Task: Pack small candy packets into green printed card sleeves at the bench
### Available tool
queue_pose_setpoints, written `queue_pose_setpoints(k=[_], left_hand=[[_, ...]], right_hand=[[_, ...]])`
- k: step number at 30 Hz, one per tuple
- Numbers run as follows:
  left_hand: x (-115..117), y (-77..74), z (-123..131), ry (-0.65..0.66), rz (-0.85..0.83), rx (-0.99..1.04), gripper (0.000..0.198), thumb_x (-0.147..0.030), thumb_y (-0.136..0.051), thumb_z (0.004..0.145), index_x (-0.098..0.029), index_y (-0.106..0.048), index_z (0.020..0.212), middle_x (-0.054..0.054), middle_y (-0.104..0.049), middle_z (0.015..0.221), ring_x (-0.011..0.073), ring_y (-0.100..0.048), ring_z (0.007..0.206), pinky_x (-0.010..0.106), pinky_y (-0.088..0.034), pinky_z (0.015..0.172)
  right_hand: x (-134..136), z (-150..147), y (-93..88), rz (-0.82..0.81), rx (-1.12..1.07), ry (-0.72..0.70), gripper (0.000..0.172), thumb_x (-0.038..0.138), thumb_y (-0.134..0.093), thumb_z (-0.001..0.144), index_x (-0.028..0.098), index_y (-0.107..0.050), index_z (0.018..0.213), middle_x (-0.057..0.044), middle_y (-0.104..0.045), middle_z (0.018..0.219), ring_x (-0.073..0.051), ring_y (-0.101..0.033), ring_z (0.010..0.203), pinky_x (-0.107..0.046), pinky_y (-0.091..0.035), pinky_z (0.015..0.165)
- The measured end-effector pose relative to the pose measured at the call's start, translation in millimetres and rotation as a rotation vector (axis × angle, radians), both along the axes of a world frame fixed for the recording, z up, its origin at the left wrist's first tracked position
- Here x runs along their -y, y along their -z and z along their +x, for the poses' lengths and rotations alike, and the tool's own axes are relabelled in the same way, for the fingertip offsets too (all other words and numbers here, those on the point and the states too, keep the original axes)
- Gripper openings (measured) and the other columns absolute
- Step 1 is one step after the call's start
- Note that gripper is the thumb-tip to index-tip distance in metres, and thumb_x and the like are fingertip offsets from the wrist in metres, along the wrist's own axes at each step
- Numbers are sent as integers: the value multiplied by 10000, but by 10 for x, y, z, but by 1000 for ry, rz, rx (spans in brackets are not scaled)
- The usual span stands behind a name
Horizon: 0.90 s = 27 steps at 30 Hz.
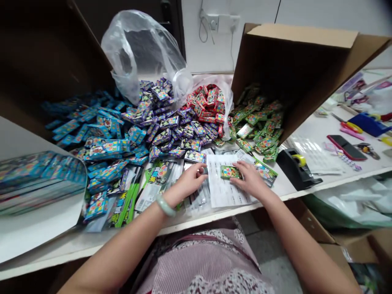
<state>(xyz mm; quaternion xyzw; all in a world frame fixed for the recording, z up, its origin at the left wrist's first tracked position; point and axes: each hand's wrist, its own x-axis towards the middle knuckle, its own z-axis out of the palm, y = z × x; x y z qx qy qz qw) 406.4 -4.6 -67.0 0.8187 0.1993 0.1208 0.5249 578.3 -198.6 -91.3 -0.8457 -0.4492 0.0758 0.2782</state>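
Small green cartoon-printed packet lies on a printed sheet at the counter's front edge, its wording too small to read; the right hand's fingers sit spread against the packet's right end, no pinch visible; the left hand, a pale jade bangle on its wrist, rests beside the sheet, fingers loosely together; a blue-green packet lies just right of the right hand; behind, heaps of purple, red, green and blue packets spread beside a clear plastic bag and a tilted cardboard box; a black tape dispenser and a phone sit to the right.
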Motion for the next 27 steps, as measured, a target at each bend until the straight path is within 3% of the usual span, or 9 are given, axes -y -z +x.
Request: queue_pose_setpoints(k=[4, 10, 13, 16, 22, 27], left_hand=[[23, 76, 329, -62, -44, -1, 290, -198, -666, 667, -183, -647, 956, -14, -587, 728, 142, -541, 653, 264, -433, 639], [163, 141, 476, -92, -164, 48, 274, -170, -635, 666, -161, -651, 939, -44, -516, 641, 113, -478, 583, 230, -397, 581], [216, 141, 490, -118, -191, 70, 326, -136, -586, 670, -168, -684, 979, -27, -562, 679, 112, -466, 583, 236, -393, 586], [227, 116, 462, -128, -242, 104, 418, -139, -576, 672, -180, -674, 1076, 12, -651, 851, 136, -551, 710, 257, -438, 674], [201, 129, 379, -198, -450, 177, 439, -136, -612, 632, -177, -671, 1065, 36, -687, 972, 164, -616, 852, 271, -477, 762], [166, 179, 355, -225, -467, 200, 421, -172, -645, 657, -182, -662, 1077, 47, -687, 1036, 178, -623, 910, 284, -487, 787]], right_hand=[[80, -126, 73, -60, -43, -88, 494, 349, -672, 775, 214, -598, 1244, -136, -540, 1330, -323, -447, 1260, -508, -371, 1044], [167, -129, 47, 32, -190, -165, 567, 375, -713, 745, 235, -552, 1271, -123, -531, 1343, -309, -447, 1266, -502, -356, 1057], [137, 25, 32, 217, -290, 20, 510, 421, -616, 814, 214, -504, 1267, -142, -527, 1323, -281, -490, 1219, -470, -408, 1008], [36, 215, 69, 357, -414, 223, 426, 417, -589, 797, 211, -488, 1155, -133, -567, 1208, -259, -548, 1091, -435, -476, 881], [-216, 378, 128, 450, -655, 185, 367, 419, -667, 667, 237, -453, 904, 1, -566, 842, -166, -567, 773, -324, -479, 729], [-293, 359, 58, 450, -778, 153, 334, 415, -686, 637, 230, -484, 828, 66, -490, 666, -113, -474, 567, -251, -404, 553]])
